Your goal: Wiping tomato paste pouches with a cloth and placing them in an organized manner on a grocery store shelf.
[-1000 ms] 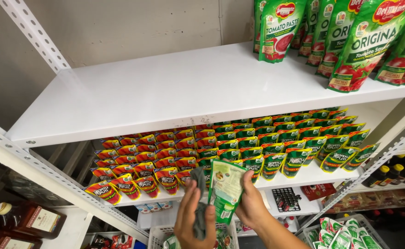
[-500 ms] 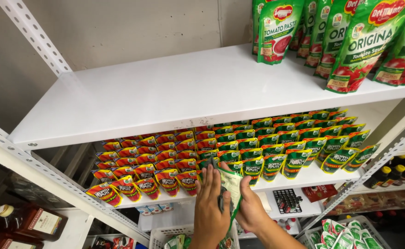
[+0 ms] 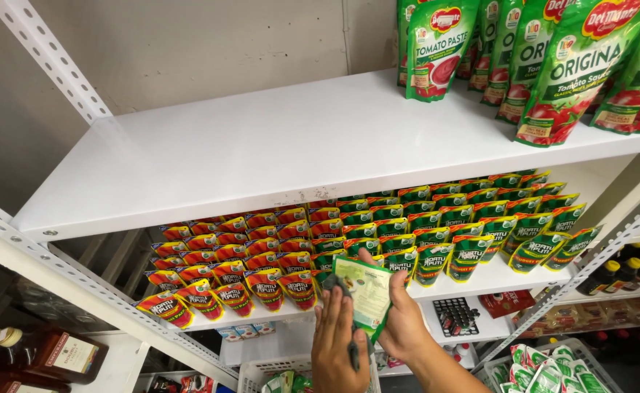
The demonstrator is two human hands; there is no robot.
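Since the earlier frame, both hands had lifted the green sauce pouch (image 3: 365,292) slightly higher at the lower centre of the frame, its back panel now facing the camera. Left hand (image 3: 338,340) pressed a dark cloth (image 3: 337,285) against the pouch's left edge; right hand (image 3: 401,325) pinched its right edge. Behind them stood rows of red pouches (image 3: 225,262) and green pouches (image 3: 473,225), suggesting wiping before shelving.

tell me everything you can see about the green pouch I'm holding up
The green pouch is a flat, glossy, flexible sachet with its pale printed back facing the camera. It is held upright, slightly tilted, in front of the lower shelf's rows of pouches. The left hand grips its left edge along with a dark cloth; the right hand holds its right side.
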